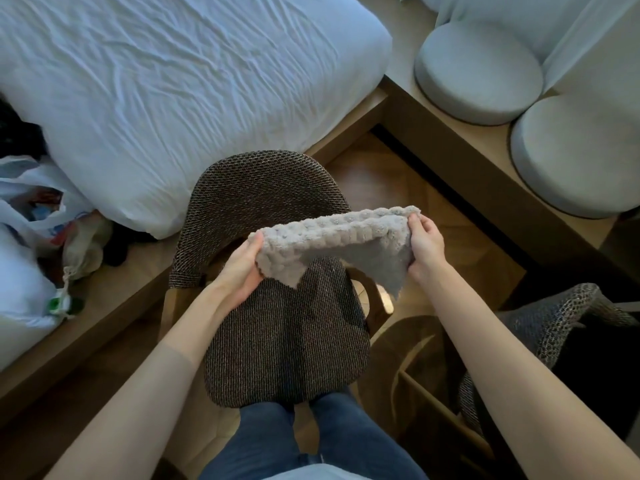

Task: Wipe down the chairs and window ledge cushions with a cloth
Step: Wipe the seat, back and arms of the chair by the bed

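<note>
Now both hands clamp the cloth [332, 244], left hand [242, 268] and right hand [426, 245] gripping opposite ends, stretched above the chair [277, 341]; cushions [478, 71] sit beyond.

No readable text anywhere right now; the coloured print on the plastic bag [24, 209] at left blurs beyond reading.

Both bare forearms reach forward, the left from 7 o'clock and the right from 5 o'clock, drawing closer toward the middle. The left hand [242, 268] grips one end of the cloth [332, 240], thumb lying over its top. The right hand [425, 245], at 3 o'clock from the left, pinches the other end, fingers curled over the edge.
</note>
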Demonstrator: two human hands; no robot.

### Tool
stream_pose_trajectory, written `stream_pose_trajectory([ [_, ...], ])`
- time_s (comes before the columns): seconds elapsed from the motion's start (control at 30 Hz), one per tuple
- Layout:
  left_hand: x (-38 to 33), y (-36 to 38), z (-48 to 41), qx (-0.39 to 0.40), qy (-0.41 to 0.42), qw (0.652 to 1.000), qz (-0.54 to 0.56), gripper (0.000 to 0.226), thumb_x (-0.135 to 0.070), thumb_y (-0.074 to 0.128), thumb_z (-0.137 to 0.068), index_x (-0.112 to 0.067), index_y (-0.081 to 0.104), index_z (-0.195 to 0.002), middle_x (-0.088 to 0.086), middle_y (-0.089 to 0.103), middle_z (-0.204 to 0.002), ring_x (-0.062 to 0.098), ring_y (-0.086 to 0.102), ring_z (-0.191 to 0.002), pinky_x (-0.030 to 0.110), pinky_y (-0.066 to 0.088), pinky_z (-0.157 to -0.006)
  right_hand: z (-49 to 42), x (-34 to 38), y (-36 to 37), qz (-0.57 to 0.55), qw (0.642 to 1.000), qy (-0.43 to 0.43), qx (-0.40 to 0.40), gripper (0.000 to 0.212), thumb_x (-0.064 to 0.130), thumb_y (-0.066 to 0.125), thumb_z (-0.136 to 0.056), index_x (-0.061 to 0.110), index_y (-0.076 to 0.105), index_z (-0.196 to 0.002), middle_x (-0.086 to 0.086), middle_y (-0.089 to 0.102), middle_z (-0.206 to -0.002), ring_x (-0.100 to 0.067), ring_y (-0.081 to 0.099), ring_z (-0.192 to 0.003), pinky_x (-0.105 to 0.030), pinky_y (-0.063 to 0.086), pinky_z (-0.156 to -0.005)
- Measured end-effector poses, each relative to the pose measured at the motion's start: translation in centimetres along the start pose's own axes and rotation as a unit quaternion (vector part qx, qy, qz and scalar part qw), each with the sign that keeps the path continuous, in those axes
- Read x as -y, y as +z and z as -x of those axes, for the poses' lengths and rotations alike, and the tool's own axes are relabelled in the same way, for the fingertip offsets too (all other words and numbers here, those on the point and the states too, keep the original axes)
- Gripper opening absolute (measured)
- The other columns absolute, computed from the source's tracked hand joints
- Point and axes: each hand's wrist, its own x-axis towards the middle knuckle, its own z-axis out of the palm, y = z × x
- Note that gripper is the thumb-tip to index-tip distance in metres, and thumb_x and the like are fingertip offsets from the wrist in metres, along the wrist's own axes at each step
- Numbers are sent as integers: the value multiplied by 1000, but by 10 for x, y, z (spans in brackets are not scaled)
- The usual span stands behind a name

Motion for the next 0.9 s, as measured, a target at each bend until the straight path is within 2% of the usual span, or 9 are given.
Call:
stream_pose_trajectory([
  [0.13,-4,2,0,-97,3,993,-69,55,-23,51,-98,-8,22,-143,16,50,-133,22,62,-107,34,54,-82,-3,-13,0,118,993,-25,-14,35,23,52,-98,18,41,-131,-10,54,-126,-19,56,-105,-32,52,-86],
  [0.2,-6,-5,2,-67,-4,994,-84,97,-8,70,-83,-28,-1,-147,14,44,-134,21,57,-112,40,51,-92,-3,-18,-4,149,987,-28,52,66,14,63,-90,24,24,-142,-13,48,-128,-22,55,-109,-37,50,-95],
  [0.27,-9,-13,7,2,9,977,-213,119,4,78,-71,-41,-2,-147,13,34,-146,27,46,-129,48,39,-107,-2,-23,-10,208,963,-52,166,96,1,75,-77,30,15,-146,-12,40,-134,-24,49,-119,-42,45,-102],
  [0.37,-8,-21,10,60,83,898,-428,84,4,72,-76,-36,35,-140,3,38,-147,23,40,-134,38,37,-110,-2,-31,-16,336,893,-124,271,87,-14,72,-69,27,40,-140,-2,37,-142,-22,40,-128,-41,44,-104],
  [0.5,-6,-31,11,22,117,822,-557,31,-7,61,-90,-19,66,-118,0,66,-110,15,59,-106,24,45,-85,-9,-44,-20,492,816,-223,206,28,1,66,-85,17,72,-107,-3,67,-112,-13,58,-99,-24,48,-78],
  [0.57,-5,-37,12,-3,115,796,-594,19,-12,57,-93,-15,71,-106,-1,60,-87,20,57,-91,23,38,-70,-12,-49,-22,528,791,-253,176,14,13,66,-88,12,74,-99,-9,69,-99,-14,56,-87,-26,46,-72],
  [0.67,-3,-45,10,-53,108,773,-623,16,-21,55,-95,-13,69,-94,6,38,-98,20,39,-101,30,36,-89,-14,-51,-25,575,753,-288,137,21,28,64,-91,9,73,-94,-9,54,-100,-19,45,-95,-34,46,-77],
  [0.73,-6,-44,10,-63,121,802,-582,21,-23,56,-95,-8,70,-92,2,41,-108,13,36,-107,29,33,-97,-11,-50,-23,537,783,-286,130,27,35,62,-91,9,72,-90,-2,54,-107,-17,46,-104,-36,47,-84],
  [0.9,-8,-16,17,-54,87,916,-387,31,-32,59,-92,-2,68,-92,1,67,-86,12,59,-82,26,44,-72,4,-38,-5,288,933,-178,118,15,38,58,-92,24,62,-95,2,66,-96,-12,62,-92,-37,55,-82],
])
